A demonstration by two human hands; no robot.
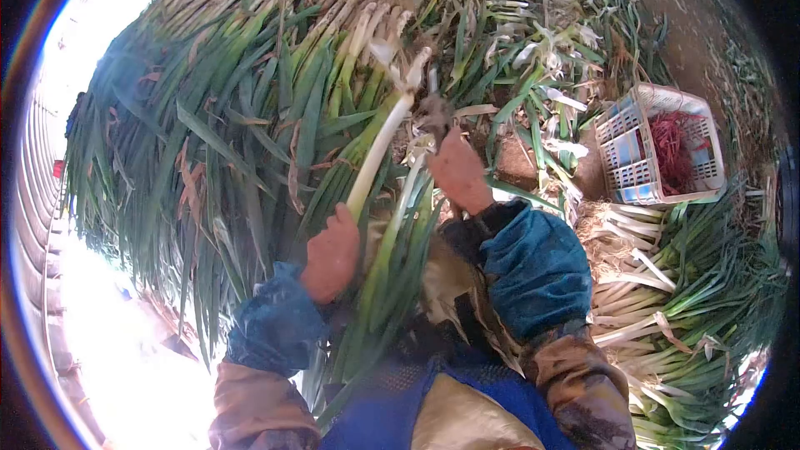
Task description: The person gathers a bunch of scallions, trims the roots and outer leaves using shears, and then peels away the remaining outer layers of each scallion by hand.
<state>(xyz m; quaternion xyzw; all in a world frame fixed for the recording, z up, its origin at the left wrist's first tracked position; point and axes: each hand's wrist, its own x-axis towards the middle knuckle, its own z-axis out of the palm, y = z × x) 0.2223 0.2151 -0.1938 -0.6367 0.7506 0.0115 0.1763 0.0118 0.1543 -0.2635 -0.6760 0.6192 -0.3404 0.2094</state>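
My left hand point(332, 256) is closed round the lower part of a large green onion point(379, 150), whose white shank slants up and away. A peeled-back outer skin point(410, 73) hangs at its upper end. To the right, my right hand point(460, 173) is closed, with its fingers bent toward a dark, blurred thing point(434, 114) that I cannot make out. Another green onion point(408, 187) with a thin pale stem lies between the hands, its leaves running down over my lap.
A big heap of untrimmed green onions point(225, 108) fills the left. Peeled skins and leaves point(542, 58) litter the ground ahead. At right stands a white plastic basket point(629, 154) holding red ties point(673, 146). Below it lie cleaned green onions point(637, 283) in rows.
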